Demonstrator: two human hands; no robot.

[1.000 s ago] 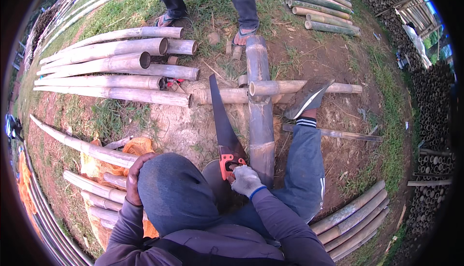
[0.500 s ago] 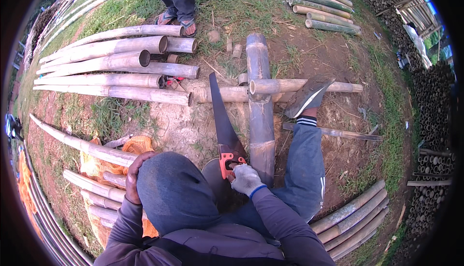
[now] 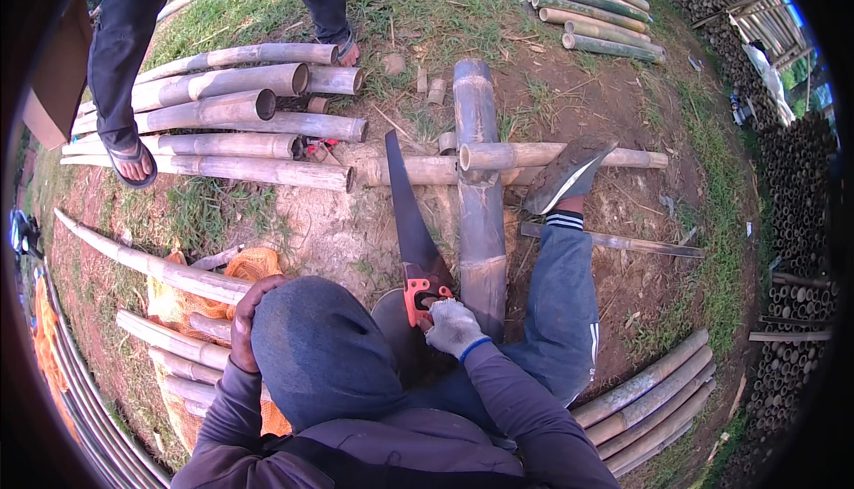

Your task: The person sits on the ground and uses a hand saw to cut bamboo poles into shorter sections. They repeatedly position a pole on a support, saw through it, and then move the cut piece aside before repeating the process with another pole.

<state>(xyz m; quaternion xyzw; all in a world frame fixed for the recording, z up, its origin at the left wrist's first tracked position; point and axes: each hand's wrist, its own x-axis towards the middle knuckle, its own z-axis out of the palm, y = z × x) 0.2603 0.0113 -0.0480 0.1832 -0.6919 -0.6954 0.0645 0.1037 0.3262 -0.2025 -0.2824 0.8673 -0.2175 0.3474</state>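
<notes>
No cut seemed under way: the gloved right hand (image 3: pixel 455 329) gripped the handsaw (image 3: pixel 414 222) just left of the thick bamboo pole (image 3: pixel 481 258), the bare left hand (image 3: pixel 245 324) loosely cupped the knee (image 3: pixel 320 356), and what remained was unclear.

Site is an open-air bamboo work yard. Evidence: ground (image 3: pixel 649 200) of bare soil and grass (image 3: pixel 427 0); long bamboo poles (image 3: pixel 267 172) laid toward its left edge; dense bamboo stacks (image 3: pixel 801 209), cut ends showing, along its right edge; a handsaw (image 3: pixel 411 213) near its middle.
</notes>
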